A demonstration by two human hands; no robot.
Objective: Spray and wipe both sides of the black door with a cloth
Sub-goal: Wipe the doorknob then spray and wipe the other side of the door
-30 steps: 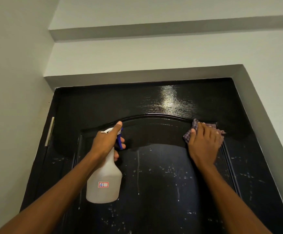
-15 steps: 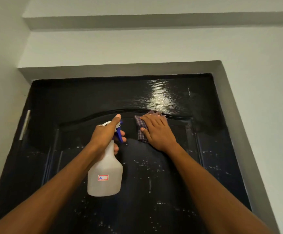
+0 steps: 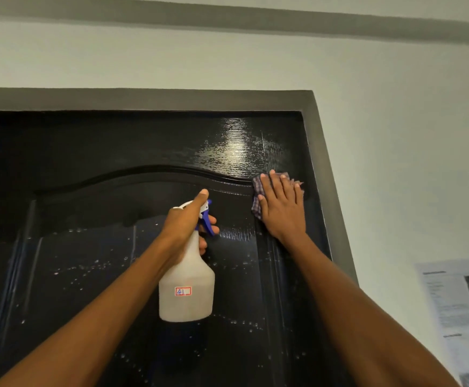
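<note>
The glossy black door (image 3: 93, 152) fills the lower left, with an arched raised panel and water droplets across its lower part. My left hand (image 3: 184, 222) grips the neck of a white spray bottle (image 3: 186, 286) with a blue trigger, held upright just in front of the door's middle. My right hand (image 3: 282, 208) lies flat, fingers straight, pressing a checked cloth (image 3: 256, 191) against the door near its upper right edge, at the end of the arched moulding. Most of the cloth is hidden under the palm.
A grey door frame (image 3: 322, 169) borders the door on top and right. Pale wall surrounds it, with a grey ledge (image 3: 227, 15) above. A printed paper sheet (image 3: 459, 311) hangs on the wall at lower right.
My right hand slid the cloth from the right to the centre of the arch and back to the door's right edge. The left hand with the bottle stayed about level; the view panned right.
</note>
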